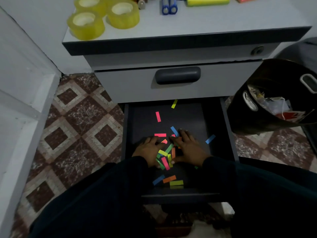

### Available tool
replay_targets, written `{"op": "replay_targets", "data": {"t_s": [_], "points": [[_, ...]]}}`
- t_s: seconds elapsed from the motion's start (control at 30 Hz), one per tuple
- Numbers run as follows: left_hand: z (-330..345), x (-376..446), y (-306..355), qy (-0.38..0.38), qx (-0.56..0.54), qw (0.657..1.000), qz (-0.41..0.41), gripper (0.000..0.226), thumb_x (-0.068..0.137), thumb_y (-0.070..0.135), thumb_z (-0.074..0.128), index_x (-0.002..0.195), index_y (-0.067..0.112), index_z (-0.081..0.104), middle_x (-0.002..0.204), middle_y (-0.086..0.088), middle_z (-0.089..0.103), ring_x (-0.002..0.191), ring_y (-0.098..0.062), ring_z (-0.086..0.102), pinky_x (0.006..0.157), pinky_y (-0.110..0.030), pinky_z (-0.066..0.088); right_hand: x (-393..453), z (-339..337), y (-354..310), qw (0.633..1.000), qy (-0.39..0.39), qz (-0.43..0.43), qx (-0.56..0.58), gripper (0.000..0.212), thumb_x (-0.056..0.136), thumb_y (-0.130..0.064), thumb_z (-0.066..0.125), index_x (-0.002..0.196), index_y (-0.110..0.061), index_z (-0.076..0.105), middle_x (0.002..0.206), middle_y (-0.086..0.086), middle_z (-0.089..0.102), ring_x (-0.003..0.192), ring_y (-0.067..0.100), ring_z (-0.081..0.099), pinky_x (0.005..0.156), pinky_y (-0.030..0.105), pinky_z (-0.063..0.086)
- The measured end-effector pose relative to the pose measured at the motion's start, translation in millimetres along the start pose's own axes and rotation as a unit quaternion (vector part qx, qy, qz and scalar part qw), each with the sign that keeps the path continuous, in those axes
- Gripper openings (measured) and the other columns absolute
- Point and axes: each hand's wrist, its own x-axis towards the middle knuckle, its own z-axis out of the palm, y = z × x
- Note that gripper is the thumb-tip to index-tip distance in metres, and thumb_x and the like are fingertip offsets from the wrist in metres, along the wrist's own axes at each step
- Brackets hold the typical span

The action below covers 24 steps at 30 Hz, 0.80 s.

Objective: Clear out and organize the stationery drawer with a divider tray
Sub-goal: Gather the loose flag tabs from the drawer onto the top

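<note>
The lower drawer [228, 134] of a grey cabinet is pulled out, its dark floor strewn with several small coloured paper strips [165, 155]. My left hand [148, 150] and my right hand [188, 148] lie flat on the drawer floor, palms down, on either side of a heap of strips. Fingers are spread and touch strips at the heap's edges. Single strips lie apart: a pink one [158, 116], a yellow one [174, 103], a blue one [210, 139]. No divider tray is in view.
On the cabinet top [205, 23] stand three yellow tape rolls [103, 16], two blue items [169, 6] and sticky-note pads [207, 0]. A black bin [274, 103] with rubbish stands right of the drawer. The shut upper drawer has a dark handle [177, 75]. Patterned tile floor lies left.
</note>
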Motion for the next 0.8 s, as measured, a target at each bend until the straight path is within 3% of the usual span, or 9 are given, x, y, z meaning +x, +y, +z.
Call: {"op": "replay_targets", "data": {"t_s": [0.17, 0.33, 0.5, 0.6, 0.8], "points": [[5, 0, 3, 0.037, 0.040, 0.998, 0.010, 0.072, 0.078, 0.019, 0.071, 0.140, 0.025, 0.035, 0.145, -0.001, 0.028, 0.132, -0.024, 0.028, 0.107, -0.040, 0.036, -7, 20, -5, 0.995, 0.002, -0.068, -0.073, 0.089, 0.079, -0.049, 0.066, 0.150, -0.029, 0.016, 0.159, 0.007, -0.001, 0.147, 0.028, -0.002, 0.118, 0.043, 0.008], [3, -3, 4, 0.017, 0.017, 1.000, -0.006, 0.058, 0.081, 0.016, 0.069, 0.133, 0.019, 0.043, 0.142, -0.004, 0.033, 0.130, -0.024, 0.034, 0.103, -0.037, 0.039, -10, 20, -5, 0.991, 0.040, -0.100, -0.075, 0.054, 0.093, -0.033, 0.052, 0.144, -0.026, 0.035, 0.153, 0.006, 0.023, 0.140, 0.025, 0.019, 0.114, 0.035, 0.020], [3, -6, 2, 0.029, -0.066, 0.995, -0.062, 0.056, 0.079, 0.018, 0.070, 0.127, 0.016, 0.040, 0.132, -0.006, 0.050, 0.121, -0.026, 0.050, 0.096, -0.036, 0.042, -11, 14, -5, 0.995, 0.031, -0.082, -0.047, 0.045, 0.099, -0.017, 0.039, 0.144, -0.015, 0.036, 0.152, 0.007, 0.026, 0.138, 0.023, 0.025, 0.113, 0.030, 0.023], [1, -5, 1, 0.011, -0.061, 0.995, -0.077, 0.045, 0.080, 0.020, 0.070, 0.119, 0.012, 0.049, 0.128, -0.008, 0.053, 0.116, -0.025, 0.053, 0.094, -0.034, 0.044, -10, 13, -1, 0.998, 0.046, -0.052, -0.006, 0.047, 0.098, -0.013, 0.038, 0.145, -0.012, 0.030, 0.148, 0.009, 0.033, 0.135, 0.023, 0.032, 0.112, 0.030, 0.026], [-1, -3, 2, -0.003, -0.042, 0.996, -0.074, 0.035, 0.080, 0.017, 0.070, 0.112, 0.010, 0.058, 0.126, -0.010, 0.053, 0.116, -0.026, 0.052, 0.096, -0.036, 0.045, -6, 14, 0, 0.997, 0.031, 0.018, 0.072, 0.040, 0.097, -0.011, 0.040, 0.137, -0.012, 0.039, 0.137, 0.011, 0.045, 0.123, 0.025, 0.048, 0.103, 0.033, 0.040]]}}
